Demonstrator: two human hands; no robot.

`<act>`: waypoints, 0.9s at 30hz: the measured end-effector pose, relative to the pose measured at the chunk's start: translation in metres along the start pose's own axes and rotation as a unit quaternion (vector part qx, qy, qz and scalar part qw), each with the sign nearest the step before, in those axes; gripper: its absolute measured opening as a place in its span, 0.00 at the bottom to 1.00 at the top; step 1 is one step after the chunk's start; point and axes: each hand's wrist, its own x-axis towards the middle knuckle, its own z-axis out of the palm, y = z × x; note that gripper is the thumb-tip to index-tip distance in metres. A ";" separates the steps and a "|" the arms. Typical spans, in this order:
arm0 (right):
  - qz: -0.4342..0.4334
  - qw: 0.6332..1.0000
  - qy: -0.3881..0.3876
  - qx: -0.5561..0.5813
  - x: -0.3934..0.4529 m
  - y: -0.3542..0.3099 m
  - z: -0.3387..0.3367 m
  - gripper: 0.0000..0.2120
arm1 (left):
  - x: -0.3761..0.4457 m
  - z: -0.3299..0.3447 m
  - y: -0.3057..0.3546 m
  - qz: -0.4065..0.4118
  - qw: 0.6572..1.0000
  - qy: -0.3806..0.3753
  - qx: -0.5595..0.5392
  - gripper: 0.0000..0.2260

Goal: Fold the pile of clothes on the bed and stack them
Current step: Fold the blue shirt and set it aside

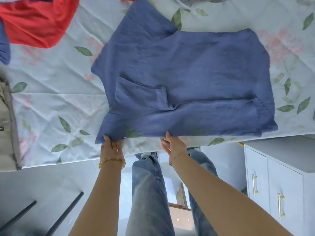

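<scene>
A blue shirt lies spread flat on the bed at its near edge. The left hand pinches the shirt's near hem at its left corner; the right hand grips the same hem further right. A red garment lies at the bed's far left corner. No writing on the clothes is readable.

We've got open floral sheet left of the blue shirt and a strip on its right, but a red garment crowds the far left, a beige item hugs the left edge, and a white cabinet blocks near right.
</scene>
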 end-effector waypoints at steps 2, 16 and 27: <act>-0.014 0.997 0.038 -0.059 -0.002 0.010 0.000 0.08 | -0.004 -0.019 0.000 0.000 0.999 0.013 0.040 0.15; -0.436 0.740 0.108 -0.501 -0.033 -0.077 0.030 0.21 | -0.015 0.055 0.049 0.365 0.792 -0.152 0.465 0.13; -0.455 0.764 -0.048 -0.455 -0.012 -0.110 0.062 0.06 | 0.018 0.128 0.084 0.333 0.677 -0.305 0.582 0.02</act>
